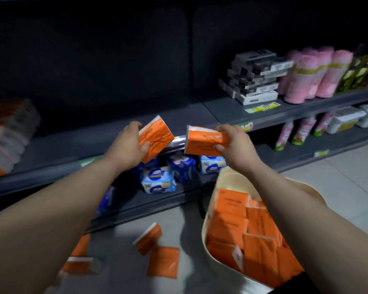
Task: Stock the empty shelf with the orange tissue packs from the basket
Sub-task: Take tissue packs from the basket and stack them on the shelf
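1. The left hand grips the first orange pack. Its fingers and thumb curl around one end.
2. The right hand grips the second orange pack the same way, pinching one end.
3. Both packs are up in the air, just over the front edge of the dark grey shelf. They are near each other but not touching. The first one is tilted.
4. Each pack is a soft, flat brick shape. The wrap is bright orange and shiny, with a white strip at one end and small dark writing. The writing is too blurry to read.
5. The basket sits on the floor at the right. It is cream, smooth and rounded, like plastic.
6. The packs in the basket are many, orange, and packed close together, some standing on edge.
7. The packs on the floor lie loose by the bottom of the shelf.
8. The floor has pale, smooth tiles.
9. The blue packs look puffy and sit on the low shelf under the hands.
10. On the shelf to the right are flat black and white boxes in a stack, with pink rolls beside them.
11. At the far left of the shelf is a blurry pile of orange and white packs.
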The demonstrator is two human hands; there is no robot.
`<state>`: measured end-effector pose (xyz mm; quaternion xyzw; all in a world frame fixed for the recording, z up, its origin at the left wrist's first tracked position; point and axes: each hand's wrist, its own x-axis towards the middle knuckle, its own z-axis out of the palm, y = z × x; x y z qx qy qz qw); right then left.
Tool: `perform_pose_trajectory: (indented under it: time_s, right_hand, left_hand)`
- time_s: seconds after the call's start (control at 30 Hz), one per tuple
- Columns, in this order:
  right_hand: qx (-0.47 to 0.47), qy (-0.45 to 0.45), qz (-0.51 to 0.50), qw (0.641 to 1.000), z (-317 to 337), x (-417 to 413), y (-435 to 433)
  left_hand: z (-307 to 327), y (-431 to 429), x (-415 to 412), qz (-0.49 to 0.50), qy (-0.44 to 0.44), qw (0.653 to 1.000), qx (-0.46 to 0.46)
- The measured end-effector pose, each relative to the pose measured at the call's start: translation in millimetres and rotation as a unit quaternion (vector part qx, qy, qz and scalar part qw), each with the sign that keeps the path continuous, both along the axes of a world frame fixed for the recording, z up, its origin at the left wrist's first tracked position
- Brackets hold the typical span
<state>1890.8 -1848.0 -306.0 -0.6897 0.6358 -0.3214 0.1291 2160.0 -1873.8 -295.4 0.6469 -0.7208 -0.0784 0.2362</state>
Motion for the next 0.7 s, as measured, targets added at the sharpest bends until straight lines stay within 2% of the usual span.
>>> perform_pose_trajectory:
  time_s: [0.17, 0.3, 0.5, 0.7]
  right_hand:
    - [-0.015, -0.03, 0.046, 0.998, 21, 78, -27]
    - [-0.01, -0.041, 0.072, 0.997, 37, 138, -58]
    - [-0.003, -0.055, 0.113, 0.992, 41, 219, -108]
    - [0.012, -0.062, 0.116, 0.991, 30, 273, -159]
  left_hand:
    - [32, -9, 77, 0.062, 0.019, 0.997, -0.037]
    - [43, -24, 143, 0.089, -0.006, 0.995, -0.049]
    - [46, -61, 229, 0.117, -0.012, 0.992, -0.035]
    - [40, -115, 276, 0.156, -0.043, 0.987, 0.0]
